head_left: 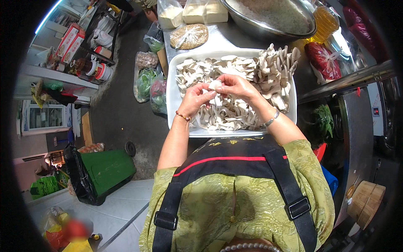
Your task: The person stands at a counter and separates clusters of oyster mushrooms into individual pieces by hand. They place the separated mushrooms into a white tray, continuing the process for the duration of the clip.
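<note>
A pale oyster mushroom piece (pixel 215 85) is pinched between the fingers of both hands. My left hand (pixel 196 97) grips it from the left, and my right hand (pixel 235 87) from the right. Below them is a white plastic tub (pixel 172 94) full of mushrooms. Loose torn oyster mushrooms (pixel 226 119) lie along its near side and to the left. Bigger whole clusters of oyster mushrooms (pixel 277 69) rise at the right end, above the tub's rim. My fingers hide part of the held piece.
Behind the tub stand a large metal bowl of rice (pixel 270 19), a tied bag of grains (pixel 189 36) and wrapped pale blocks (pixel 205 12). A red bag (pixel 322 61) and an oil bottle (pixel 324 25) are at right. Bagged vegetables (pixel 147 82) sit left; a green wheeled bin (pixel 108 171) lies lower left.
</note>
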Motion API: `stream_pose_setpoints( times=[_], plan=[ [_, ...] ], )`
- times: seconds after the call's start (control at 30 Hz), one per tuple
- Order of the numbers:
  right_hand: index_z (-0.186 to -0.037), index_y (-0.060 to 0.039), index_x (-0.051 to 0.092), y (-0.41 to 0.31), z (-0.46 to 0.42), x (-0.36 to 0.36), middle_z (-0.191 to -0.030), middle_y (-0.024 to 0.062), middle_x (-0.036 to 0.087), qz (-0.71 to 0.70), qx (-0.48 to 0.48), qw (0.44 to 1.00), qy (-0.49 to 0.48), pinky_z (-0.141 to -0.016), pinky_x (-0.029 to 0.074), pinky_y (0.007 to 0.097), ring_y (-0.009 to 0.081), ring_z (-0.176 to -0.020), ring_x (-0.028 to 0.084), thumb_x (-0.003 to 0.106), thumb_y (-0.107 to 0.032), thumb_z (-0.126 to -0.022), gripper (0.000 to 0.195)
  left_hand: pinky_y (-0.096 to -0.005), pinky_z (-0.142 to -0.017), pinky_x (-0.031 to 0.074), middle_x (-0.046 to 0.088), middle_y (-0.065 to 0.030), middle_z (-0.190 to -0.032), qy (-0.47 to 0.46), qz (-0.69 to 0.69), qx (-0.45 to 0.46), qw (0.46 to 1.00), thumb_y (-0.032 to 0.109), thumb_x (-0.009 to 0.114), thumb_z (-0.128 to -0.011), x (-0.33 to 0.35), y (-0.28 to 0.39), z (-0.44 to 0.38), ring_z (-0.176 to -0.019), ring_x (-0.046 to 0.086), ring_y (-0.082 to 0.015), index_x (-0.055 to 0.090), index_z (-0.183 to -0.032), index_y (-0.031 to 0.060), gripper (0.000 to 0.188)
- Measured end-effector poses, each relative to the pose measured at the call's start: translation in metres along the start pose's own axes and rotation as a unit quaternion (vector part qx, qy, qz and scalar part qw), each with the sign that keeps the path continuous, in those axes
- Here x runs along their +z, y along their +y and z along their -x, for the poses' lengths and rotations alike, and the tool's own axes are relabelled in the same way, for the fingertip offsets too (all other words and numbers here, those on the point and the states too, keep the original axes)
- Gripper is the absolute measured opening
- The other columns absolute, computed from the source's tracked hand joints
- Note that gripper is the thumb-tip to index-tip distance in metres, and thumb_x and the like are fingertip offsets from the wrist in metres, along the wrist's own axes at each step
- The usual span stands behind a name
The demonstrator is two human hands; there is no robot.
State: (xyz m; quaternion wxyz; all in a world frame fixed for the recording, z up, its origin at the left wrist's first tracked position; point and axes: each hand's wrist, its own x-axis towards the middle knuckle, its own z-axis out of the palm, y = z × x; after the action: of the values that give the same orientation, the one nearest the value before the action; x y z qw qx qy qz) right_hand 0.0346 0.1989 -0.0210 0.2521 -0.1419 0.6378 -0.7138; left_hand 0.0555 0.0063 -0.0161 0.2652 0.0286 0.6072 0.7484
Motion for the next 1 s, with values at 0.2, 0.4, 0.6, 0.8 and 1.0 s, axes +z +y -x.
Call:
stream_pose_setpoints(
  times=[0.2, 0.4, 0.6, 0.8, 1.0],
  plan=[
    [-0.093, 0.0015, 0.053, 0.010, 0.001, 0.004, -0.075, 0.0029, 0.057, -0.007, -0.005, 1.000, -0.008, -0.054, 0.045, 0.0210, 0.0086, -0.061, 0.055, 0.062, -0.024, -0.078, 0.030, -0.0176, -0.045, 0.039, 0.053, 0.0022, -0.068, 0.017, -0.101, 0.051, 0.993, 0.011, 0.062, -0.075, 0.003, -0.005, -0.001, -0.053, 0.047, -0.0034, 0.055, -0.088, 0.0050, 0.016],
    [-0.093, 0.0020, 0.053, 0.003, 0.001, 0.012, -0.075, 0.0021, 0.056, -0.006, -0.031, 0.998, 0.054, -0.055, 0.044, 0.0195, 0.0063, -0.060, 0.053, 0.061, -0.023, -0.078, 0.030, -0.0181, -0.043, 0.039, 0.051, 0.0025, -0.063, 0.138, -0.197, 0.118, 0.963, 0.009, 0.055, -0.075, 0.011, -0.016, -0.012, -0.048, 0.045, -0.0034, 0.052, -0.088, 0.0036, 0.014],
    [-0.090, 0.0004, 0.057, -0.006, 0.004, 0.018, -0.072, -0.0015, 0.056, 0.016, -0.055, 0.992, 0.111, -0.055, 0.042, 0.0181, 0.0027, -0.062, 0.049, 0.063, -0.019, -0.076, 0.025, -0.0218, -0.044, 0.042, 0.055, -0.0018, -0.061, 0.187, -0.136, 0.113, 0.966, 0.011, 0.059, -0.070, 0.020, -0.001, -0.002, -0.050, 0.050, -0.0067, 0.053, -0.078, 0.0019, 0.013],
    [-0.094, -0.0024, 0.055, -0.017, 0.008, 0.026, -0.072, -0.0010, 0.055, -0.096, -0.097, 0.988, 0.066, -0.054, 0.039, 0.0177, 0.0045, -0.061, 0.049, 0.061, -0.014, -0.079, 0.019, -0.0219, -0.043, 0.046, 0.055, -0.0025, -0.068, 0.185, -0.102, 0.141, 0.967, 0.009, 0.058, -0.075, 0.022, 0.013, 0.010, -0.053, 0.053, -0.0074, 0.053, -0.084, 0.0005, 0.014],
    [-0.095, -0.0017, 0.056, -0.023, 0.009, 0.013, -0.076, 0.0003, 0.055, -0.180, -0.125, 0.970, 0.107, -0.058, 0.041, 0.0180, 0.0058, -0.063, 0.049, 0.060, -0.012, -0.079, 0.019, -0.0224, -0.048, 0.047, 0.056, -0.0064, -0.081, 0.218, 0.108, 0.171, 0.955, 0.003, 0.052, -0.080, -0.009, 0.021, 0.022, -0.059, 0.055, -0.0108, 0.046, -0.096, 0.0009, 0.017]
  ],
)
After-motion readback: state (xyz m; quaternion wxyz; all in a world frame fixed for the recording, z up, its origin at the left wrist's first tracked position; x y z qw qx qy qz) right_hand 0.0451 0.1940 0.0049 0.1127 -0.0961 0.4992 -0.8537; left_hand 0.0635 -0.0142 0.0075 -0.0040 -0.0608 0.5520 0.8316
